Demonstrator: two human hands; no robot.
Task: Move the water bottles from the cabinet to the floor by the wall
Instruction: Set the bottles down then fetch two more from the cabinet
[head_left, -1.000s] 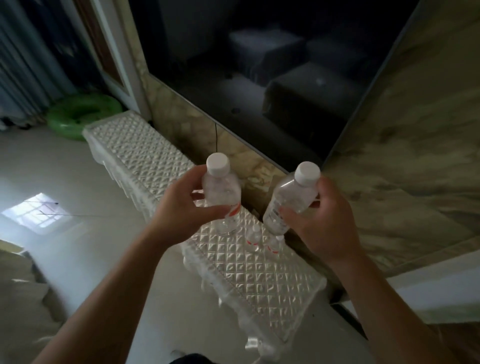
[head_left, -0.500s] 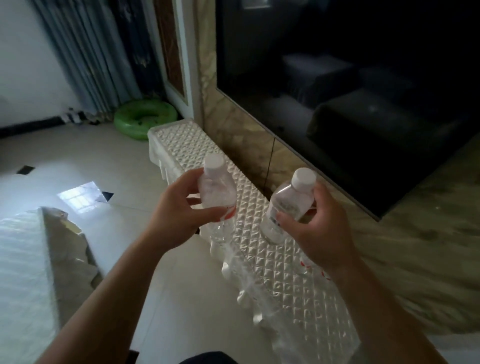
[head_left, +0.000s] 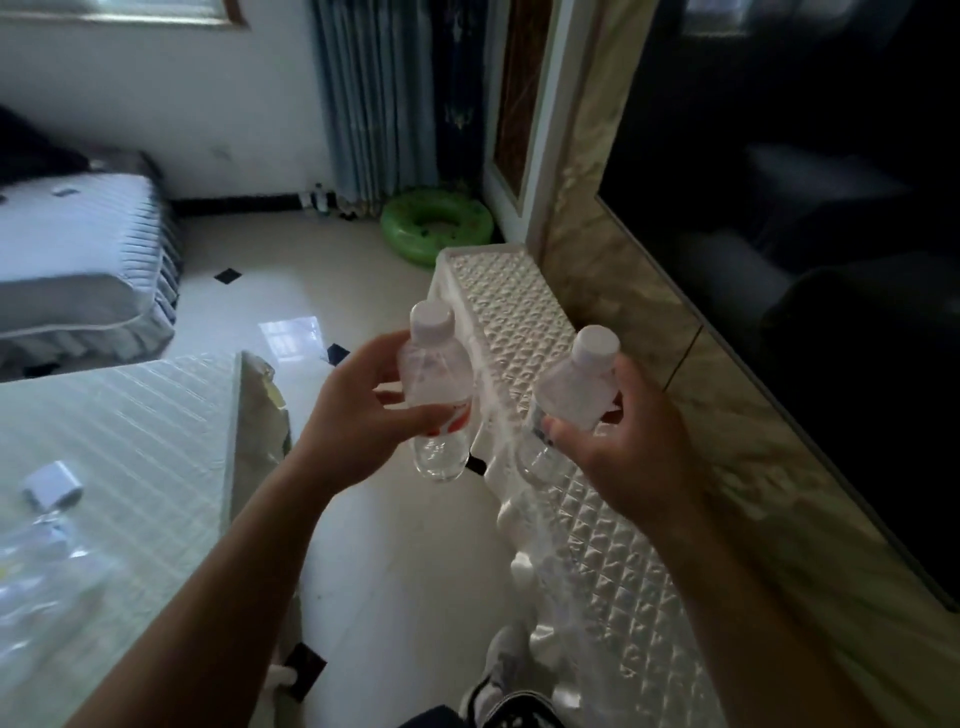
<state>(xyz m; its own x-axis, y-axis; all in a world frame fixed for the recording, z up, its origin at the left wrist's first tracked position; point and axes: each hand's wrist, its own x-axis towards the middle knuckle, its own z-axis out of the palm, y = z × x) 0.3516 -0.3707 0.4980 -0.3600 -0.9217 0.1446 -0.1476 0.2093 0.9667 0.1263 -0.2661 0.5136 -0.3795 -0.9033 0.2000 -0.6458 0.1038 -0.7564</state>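
two water bottles are held upright in mid-air. the left bottle (head_left: 436, 395) is gripped by the left hand (head_left: 358, 415) at 9 o'clock of centre; the right bottle (head_left: 571, 389), tilted slightly, is gripped by the right hand (head_left: 631, 447) at 3 o'clock, above a white quilted cabinet (head_left: 524, 312).

Cabinet (head_left: 524, 312) right, table (head_left: 130, 441) left
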